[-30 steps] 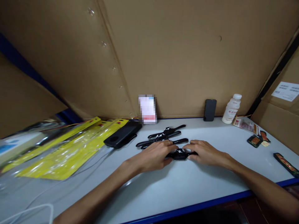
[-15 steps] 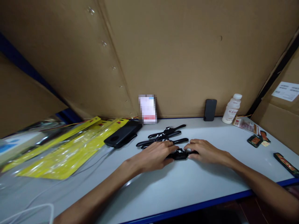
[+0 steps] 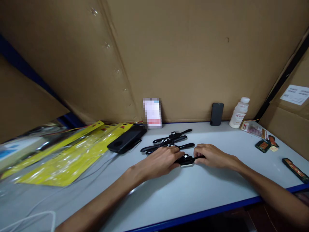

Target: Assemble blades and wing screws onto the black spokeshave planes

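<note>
A black spokeshave [image 3: 186, 159] with bright metal parts at its middle sits at the table's front centre, between my two hands. My left hand [image 3: 163, 160] is closed round its left handle, which the fingers mostly hide. Its right handle is pinched in my right hand [image 3: 209, 155], with the fingers curled. A pale strip shows along the tool's near lower edge. Just beyond my left hand lie several similar spokeshaves, among them the far one [image 3: 180, 134] and a closer one [image 3: 151, 149] partly covered by my fingers.
To the left are yellow-backed clear packages [image 3: 72, 164] and a black power-bank-like device [image 3: 126, 139] with a cable. A lit phone [image 3: 153, 112], a dark phone [image 3: 216, 114] and a bottle [image 3: 239, 112] stand at the back. Small packets [image 3: 263, 146] lie right.
The held spokeshave has tilted a little, showing a pale strip at its near edge. My right hand's fingers have curled in tighter; the left hand is nearly still.
</note>
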### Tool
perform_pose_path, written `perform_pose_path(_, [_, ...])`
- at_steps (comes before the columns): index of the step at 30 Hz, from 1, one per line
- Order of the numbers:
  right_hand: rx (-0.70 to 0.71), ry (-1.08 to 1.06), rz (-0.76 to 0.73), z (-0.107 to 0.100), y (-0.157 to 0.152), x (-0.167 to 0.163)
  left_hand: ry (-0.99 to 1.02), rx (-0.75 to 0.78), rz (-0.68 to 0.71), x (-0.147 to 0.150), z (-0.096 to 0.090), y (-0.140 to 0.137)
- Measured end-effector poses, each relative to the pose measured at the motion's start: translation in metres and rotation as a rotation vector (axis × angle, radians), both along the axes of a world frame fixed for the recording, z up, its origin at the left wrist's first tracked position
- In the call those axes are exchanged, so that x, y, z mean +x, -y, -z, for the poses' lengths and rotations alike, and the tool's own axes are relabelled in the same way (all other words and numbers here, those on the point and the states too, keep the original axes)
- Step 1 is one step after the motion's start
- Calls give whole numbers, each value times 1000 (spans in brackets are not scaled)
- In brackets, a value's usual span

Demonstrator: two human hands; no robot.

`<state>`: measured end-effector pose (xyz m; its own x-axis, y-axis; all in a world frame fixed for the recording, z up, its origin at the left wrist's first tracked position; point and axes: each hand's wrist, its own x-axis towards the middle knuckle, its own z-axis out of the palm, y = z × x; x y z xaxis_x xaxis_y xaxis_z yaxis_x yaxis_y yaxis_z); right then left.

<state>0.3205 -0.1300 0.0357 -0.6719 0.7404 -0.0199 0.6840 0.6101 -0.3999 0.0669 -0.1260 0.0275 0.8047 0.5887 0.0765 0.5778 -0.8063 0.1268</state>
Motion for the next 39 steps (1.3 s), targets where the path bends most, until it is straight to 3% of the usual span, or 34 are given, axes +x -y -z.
perform_pose_path(11, [4, -34, 39, 6, 1, -1, 3, -107, -37, -3, -8, 3])
perform_pose_path(17, [24, -46, 41, 12, 0, -4, 76, 64, -146, 14, -1, 7])
perform_pose_path(28, [57, -62, 22, 14, 2, -4, 145, -60, -92, 7, 6, -1])
perform_pose_path(35, [57, -48, 26, 13, 3, -4, 189, -33, -82, 8, 8, -1])
perform_pose_path(39, [59, -40, 5, 13, 2, -4, 259, -27, -5, 11, 11, -2])
